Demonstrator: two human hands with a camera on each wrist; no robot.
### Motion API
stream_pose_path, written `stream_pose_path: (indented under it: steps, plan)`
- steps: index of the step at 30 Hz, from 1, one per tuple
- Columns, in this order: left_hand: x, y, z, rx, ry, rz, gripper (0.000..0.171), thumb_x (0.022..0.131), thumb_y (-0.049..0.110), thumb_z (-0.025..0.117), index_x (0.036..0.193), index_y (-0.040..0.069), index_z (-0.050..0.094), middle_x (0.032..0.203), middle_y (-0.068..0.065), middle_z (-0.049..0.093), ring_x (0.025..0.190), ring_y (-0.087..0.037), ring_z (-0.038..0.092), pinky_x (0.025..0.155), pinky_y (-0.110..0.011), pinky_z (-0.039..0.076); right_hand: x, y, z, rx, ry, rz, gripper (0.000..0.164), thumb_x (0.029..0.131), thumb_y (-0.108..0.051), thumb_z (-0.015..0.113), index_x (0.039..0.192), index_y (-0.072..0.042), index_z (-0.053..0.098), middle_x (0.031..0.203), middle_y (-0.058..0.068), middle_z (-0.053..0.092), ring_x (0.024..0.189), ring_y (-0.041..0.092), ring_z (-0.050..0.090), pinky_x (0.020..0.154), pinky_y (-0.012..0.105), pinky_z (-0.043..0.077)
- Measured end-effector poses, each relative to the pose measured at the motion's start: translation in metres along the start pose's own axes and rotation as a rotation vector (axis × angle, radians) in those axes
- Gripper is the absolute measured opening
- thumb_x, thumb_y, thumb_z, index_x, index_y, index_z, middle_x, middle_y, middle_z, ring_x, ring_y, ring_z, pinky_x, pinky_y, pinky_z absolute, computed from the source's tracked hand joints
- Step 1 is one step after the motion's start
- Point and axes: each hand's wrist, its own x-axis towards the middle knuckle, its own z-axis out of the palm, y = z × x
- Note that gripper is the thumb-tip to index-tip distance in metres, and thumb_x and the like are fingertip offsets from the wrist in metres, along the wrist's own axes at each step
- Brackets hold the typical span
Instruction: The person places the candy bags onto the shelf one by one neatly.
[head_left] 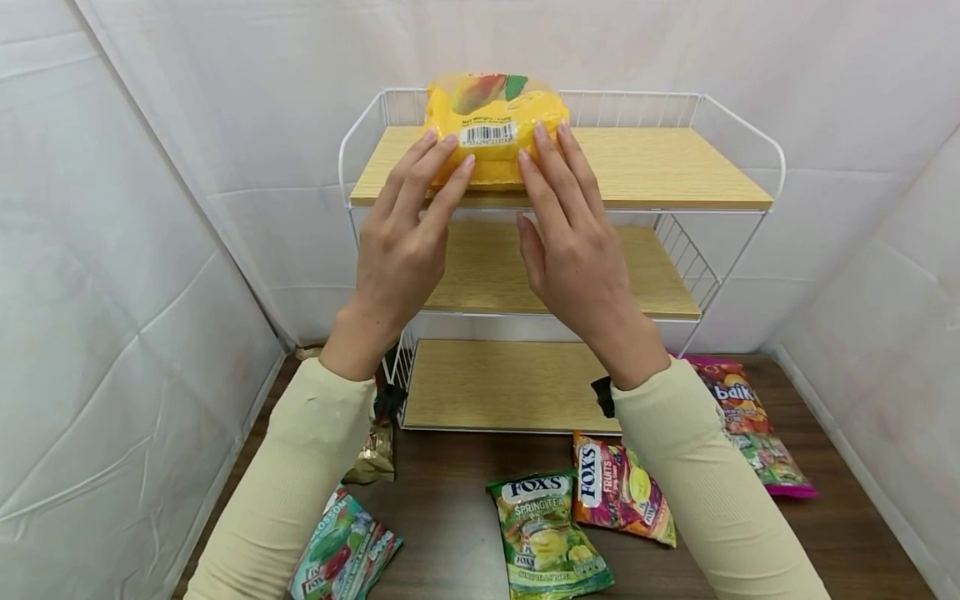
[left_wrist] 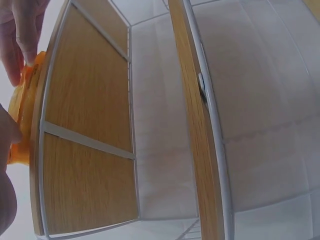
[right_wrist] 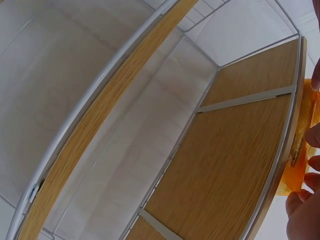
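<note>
A yellow candy bag (head_left: pixel 491 125) with a mango picture and a barcode lies on the top board of the rack, left of its middle. My left hand (head_left: pixel 408 221) touches its lower left part with nearly straight fingertips. On the bag's right side, the fingers of my right hand (head_left: pixel 570 225) lie extended against the front. Both wrist views show the board from below, with the orange-yellow bag (left_wrist: pixel 25 107) past its front edge line and fingers against it. The right wrist view shows the same bag (right_wrist: pixel 300 150) beside my right fingertips.
The white wire rack has three wooden boards, including the middle board (head_left: pixel 487 267) and bottom board (head_left: pixel 510 383). On the dark table lie a green Fox's bag (head_left: pixel 551 533), a Fox's fruits bag (head_left: pixel 622 492), a teal bag (head_left: pixel 345 546), a gold bag (head_left: pixel 375 454) and a pink-edged bag (head_left: pixel 757 425).
</note>
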Motion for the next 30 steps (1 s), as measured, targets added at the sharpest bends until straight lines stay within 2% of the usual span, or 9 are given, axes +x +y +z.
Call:
stream_pose_path:
  steps: [7, 13, 30]
  plan:
    - [-0.0001, -0.0027, 0.0021, 0.012, 0.0, 0.009, 0.034, 0.086, -0.01, 0.042, 0.116, -0.004, 0.057, 0.124, -0.019, 0.048, 0.123, -0.027, 0.036, 0.101, -0.031, 0.03, -0.0005, 0.0008, 0.0021, -0.019, -0.031, 0.008, 0.044, 0.086, -0.004, 0.047, 0.127, 0.011, 0.041, 0.138, 0.023, 0.03, 0.13, 0.034, 0.02, 0.105, 0.039, 0.021]
    - [-0.0022, -0.0057, 0.0034, 0.035, -0.036, 0.022, 0.038, 0.083, -0.009, 0.039, 0.117, -0.005, 0.056, 0.126, -0.019, 0.046, 0.125, -0.027, 0.033, 0.101, -0.032, 0.028, -0.0004, 0.0015, 0.0045, -0.025, -0.037, 0.007, 0.044, 0.086, -0.003, 0.048, 0.127, 0.011, 0.041, 0.138, 0.024, 0.03, 0.13, 0.035, 0.019, 0.105, 0.039, 0.02]
    - [-0.0023, -0.0101, 0.0095, 0.028, -0.035, 0.02, 0.036, 0.084, -0.006, 0.039, 0.114, -0.005, 0.058, 0.127, -0.019, 0.045, 0.125, -0.027, 0.033, 0.102, -0.032, 0.028, -0.0003, 0.0069, 0.0091, -0.035, -0.068, 0.018, 0.053, 0.08, -0.001, 0.058, 0.128, 0.011, 0.039, 0.139, 0.023, 0.027, 0.132, 0.031, 0.014, 0.106, 0.037, 0.017]
